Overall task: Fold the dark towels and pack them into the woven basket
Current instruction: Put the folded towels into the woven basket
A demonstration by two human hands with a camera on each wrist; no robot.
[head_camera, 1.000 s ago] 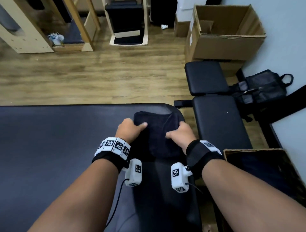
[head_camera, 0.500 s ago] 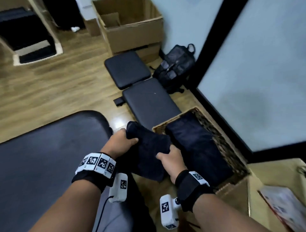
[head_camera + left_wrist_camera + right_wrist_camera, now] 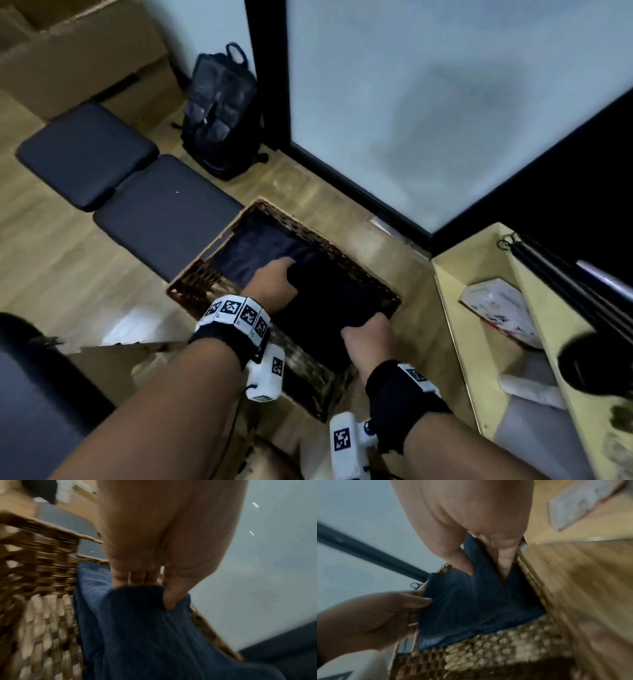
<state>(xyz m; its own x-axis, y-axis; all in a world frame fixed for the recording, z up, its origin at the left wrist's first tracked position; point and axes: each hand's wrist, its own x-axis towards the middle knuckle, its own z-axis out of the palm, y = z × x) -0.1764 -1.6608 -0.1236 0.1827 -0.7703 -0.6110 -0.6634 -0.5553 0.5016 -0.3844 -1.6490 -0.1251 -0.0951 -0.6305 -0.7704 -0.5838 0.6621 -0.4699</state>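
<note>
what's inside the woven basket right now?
In the woven basket: one folded dark towel lying there, another held by left hand and right hand. Anything beneath is hidden.

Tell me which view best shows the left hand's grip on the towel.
Left wrist view: the left hand pinches the folded towel edge, thumb on one side, fingers on the other. Head view shows only the hand's back at the woven basket. Right wrist view shows fingertips at the towel's edge.
</note>
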